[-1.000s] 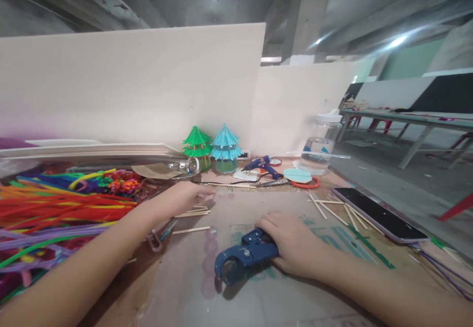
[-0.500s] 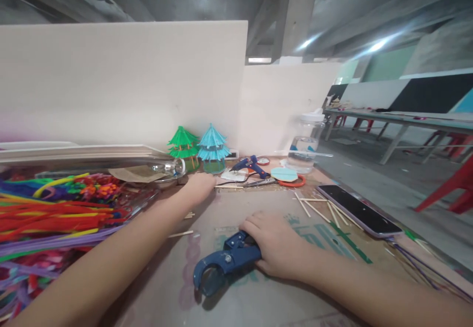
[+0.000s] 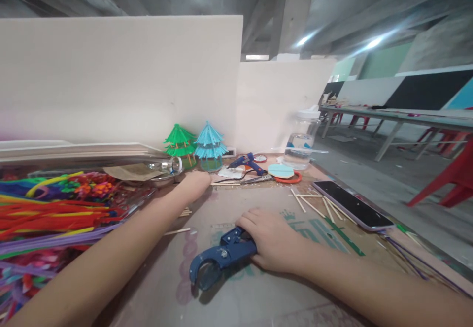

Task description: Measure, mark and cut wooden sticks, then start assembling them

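My right hand [image 3: 271, 241] is wrapped round the handles of a blue pipe cutter [image 3: 223, 254]. The tool's curved jaw points left, low over the plastic-covered tabletop [image 3: 155, 287]. My left hand [image 3: 197, 185] reaches to the far side of the table, below two small paper-roofed towers, one green [image 3: 180, 142] and one light blue [image 3: 210, 142]. Its fingers are turned away and hidden. Thin wooden sticks [image 3: 229, 184] lie right beside that hand; whether it holds any does not show. A few short sticks [image 3: 177, 231] lie nearer, by my left forearm.
A blue glue gun [image 3: 246, 162], a light-blue paper disc [image 3: 281, 171] and orange-handled scissors [image 3: 295, 178] lie at the back. A water bottle [image 3: 302, 142] stands behind them. On the right are loose sticks and a phone [image 3: 353, 206]; colourful pipe cleaners [image 3: 55, 213] fill the left.
The whole view has shifted slightly, so everything appears a little further left and up. Both hands keep nearly the same place, and the pipe cutter stays in my right hand.
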